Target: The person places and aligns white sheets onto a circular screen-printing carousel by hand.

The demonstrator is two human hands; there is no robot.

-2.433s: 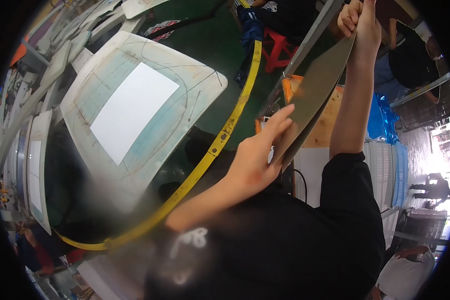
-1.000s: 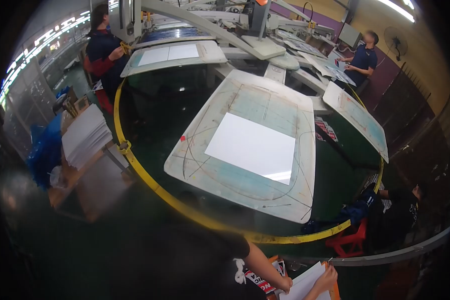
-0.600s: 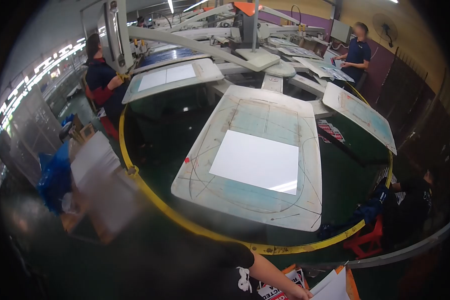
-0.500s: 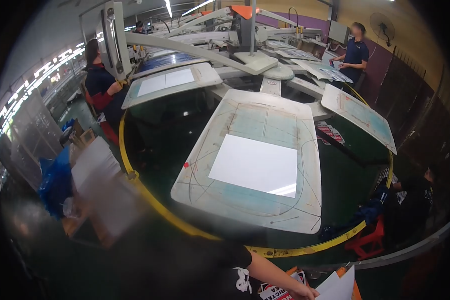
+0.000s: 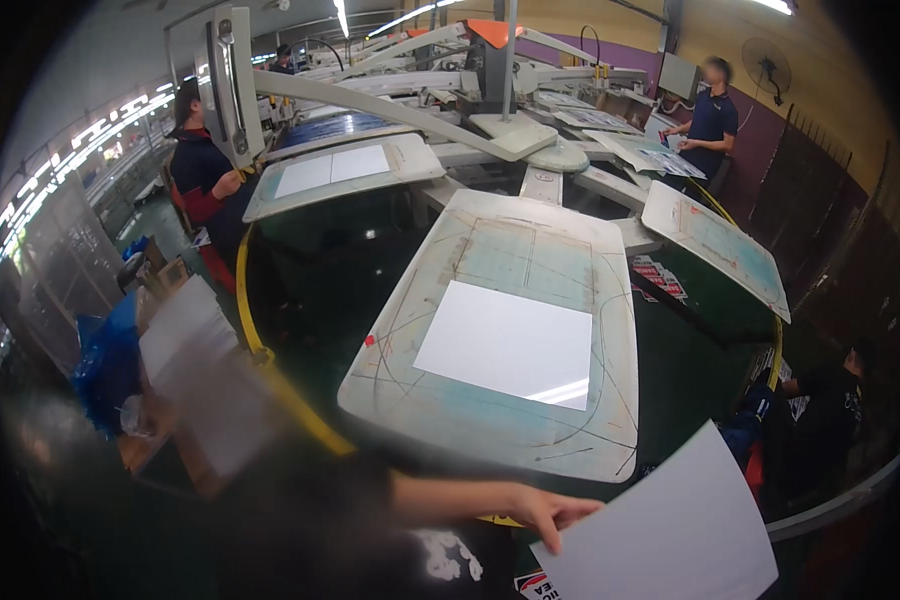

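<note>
My left hand (image 5: 545, 512) reaches across to the right, thumb and fingers closed on the left edge of a blank white sheet (image 5: 670, 525). The sheet is raised and slightly bowed at the lower right. My right hand is not in view. Ahead, a long pale platen (image 5: 570, 245) of a carousel printing machine carries another white sheet (image 5: 505, 345), lying flat with a light reflection at its near right corner. Below my left hand, part of a printed sign (image 5: 535, 586) shows behind the held sheet.
A yellow rail (image 5: 305, 405) curves round the machine. Left stand a blurred pale stack (image 5: 205, 375) and blue plastic (image 5: 110, 350). Neighbouring platens are at left (image 5: 410, 160) and right (image 5: 715, 240). One person (image 5: 200, 160) is at left, others (image 5: 710, 125) at right, one (image 5: 825, 405) low down.
My left hand has come up and leftward from the lower right, lifting the white sheet into fuller view. It now covers much of the printed signs. The sheet on the platen stays put.
</note>
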